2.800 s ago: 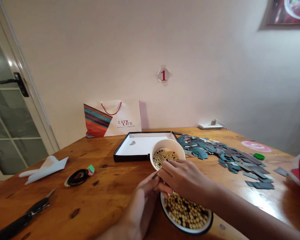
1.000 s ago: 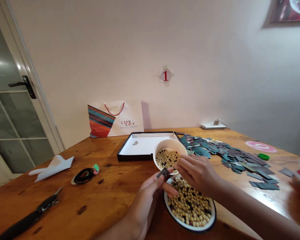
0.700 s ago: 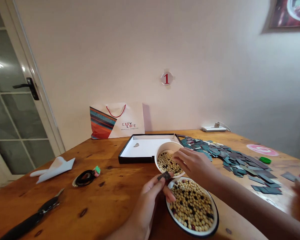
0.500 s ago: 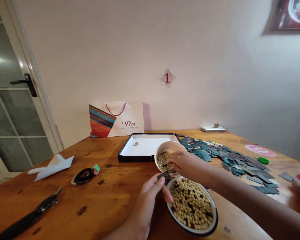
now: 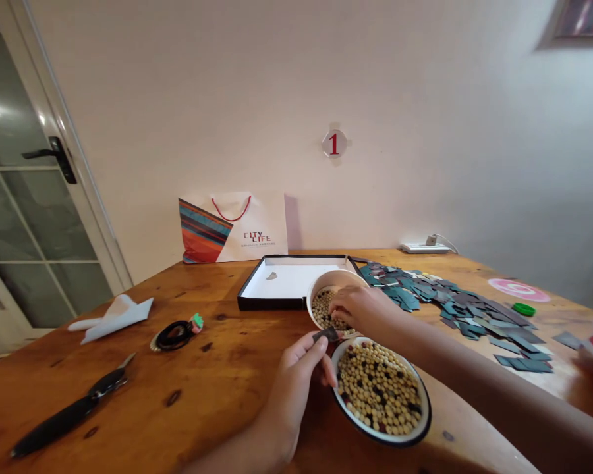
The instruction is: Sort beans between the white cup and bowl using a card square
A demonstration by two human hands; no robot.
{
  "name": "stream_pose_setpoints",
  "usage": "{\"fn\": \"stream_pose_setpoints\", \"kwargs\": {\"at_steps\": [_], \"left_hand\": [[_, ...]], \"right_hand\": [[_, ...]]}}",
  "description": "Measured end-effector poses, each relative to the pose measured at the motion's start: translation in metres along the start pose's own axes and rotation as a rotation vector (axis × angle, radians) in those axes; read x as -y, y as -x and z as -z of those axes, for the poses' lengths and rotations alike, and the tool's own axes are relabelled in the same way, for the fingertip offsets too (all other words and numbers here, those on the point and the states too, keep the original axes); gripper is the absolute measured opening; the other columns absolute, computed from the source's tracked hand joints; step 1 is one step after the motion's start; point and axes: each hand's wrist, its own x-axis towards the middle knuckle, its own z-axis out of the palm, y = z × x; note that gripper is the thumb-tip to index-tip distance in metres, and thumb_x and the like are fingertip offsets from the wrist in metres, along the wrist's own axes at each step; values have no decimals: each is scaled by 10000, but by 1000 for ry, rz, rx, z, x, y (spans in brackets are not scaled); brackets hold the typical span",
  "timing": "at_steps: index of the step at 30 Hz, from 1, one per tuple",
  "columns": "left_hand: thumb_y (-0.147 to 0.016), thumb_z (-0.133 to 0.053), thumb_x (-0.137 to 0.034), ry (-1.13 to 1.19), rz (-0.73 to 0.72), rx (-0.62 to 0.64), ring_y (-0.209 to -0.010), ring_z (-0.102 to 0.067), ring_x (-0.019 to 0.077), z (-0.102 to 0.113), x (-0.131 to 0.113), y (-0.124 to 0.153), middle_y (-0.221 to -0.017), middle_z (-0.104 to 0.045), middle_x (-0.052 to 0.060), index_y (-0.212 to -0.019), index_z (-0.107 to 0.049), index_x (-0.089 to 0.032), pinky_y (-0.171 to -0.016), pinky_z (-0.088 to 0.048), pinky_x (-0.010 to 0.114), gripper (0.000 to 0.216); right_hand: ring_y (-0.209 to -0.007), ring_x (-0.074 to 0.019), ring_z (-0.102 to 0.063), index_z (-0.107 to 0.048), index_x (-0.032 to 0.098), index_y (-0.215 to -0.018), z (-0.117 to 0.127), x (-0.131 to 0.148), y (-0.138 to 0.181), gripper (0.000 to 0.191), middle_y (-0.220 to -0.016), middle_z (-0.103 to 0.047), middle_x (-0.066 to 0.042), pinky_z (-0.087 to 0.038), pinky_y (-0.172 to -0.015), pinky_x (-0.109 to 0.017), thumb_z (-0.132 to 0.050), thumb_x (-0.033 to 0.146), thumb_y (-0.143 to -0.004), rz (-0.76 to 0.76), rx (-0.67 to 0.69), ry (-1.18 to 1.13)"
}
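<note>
Between its thumb and fingers, my left hand [image 5: 301,368] pinches a small dark card piece [image 5: 326,334], close to the rims of two bowls. My right hand [image 5: 358,309] reaches into a white tub [image 5: 326,280] that holds pale beads [image 5: 323,309]. Its fingers are bent down among the beads; whether they grip one is hidden. In front of the tub stands a white bowl with a dark rim [image 5: 427,421], filled with pale beads and some black and dark red ones [image 5: 378,388].
A black-edged white tray [image 5: 296,280] lies behind the tub, a paper bag [image 5: 232,227] against the wall. Dark green and grey card pieces [image 5: 454,303] spread on the right near a green ring [image 5: 524,309]. Pliers [image 5: 79,411], hair ties [image 5: 175,334] and white paper [image 5: 116,319] lie left.
The view has shifted slightly, moving the scene up and a little right. My left hand still pinches the card piece and my right hand stays in the tub.
</note>
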Motion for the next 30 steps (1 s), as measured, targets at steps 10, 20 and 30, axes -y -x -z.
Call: {"fn": "stream_pose_setpoints", "kwargs": {"at_steps": [10,20,30], "left_hand": [[-783,-492,-345,-62,-54,-79,-480,-296,86,2,3,-4,-459,-356,-61,-845,-652,-134,-515,-228,216,272],[-670,-641,-292,135,-46,-175,-867,-564,170,2,2,-1,-805,-684,4,-803,-681,-204,-823,-365,266,165],[-686,-624,-261,228,-48,-83,-885,-591,184,3,3,-4,-906,-684,61,-903,-669,-161,-885,-383,297,244]], "right_hand": [[-575,-83,-458,-515,171,-750,-2,3,21,234,-729,-526,-1,-259,-480,-211,-346,235,-898,117,-264,55],[-534,-78,-445,-480,163,-783,-7,24,28,148,-762,-497,-9,-192,-454,-243,-378,223,-872,270,-223,156],[-637,-119,-489,-468,169,-803,-8,27,29,60,-796,-506,-30,-222,-483,-246,-418,136,-807,258,-209,217]]}}
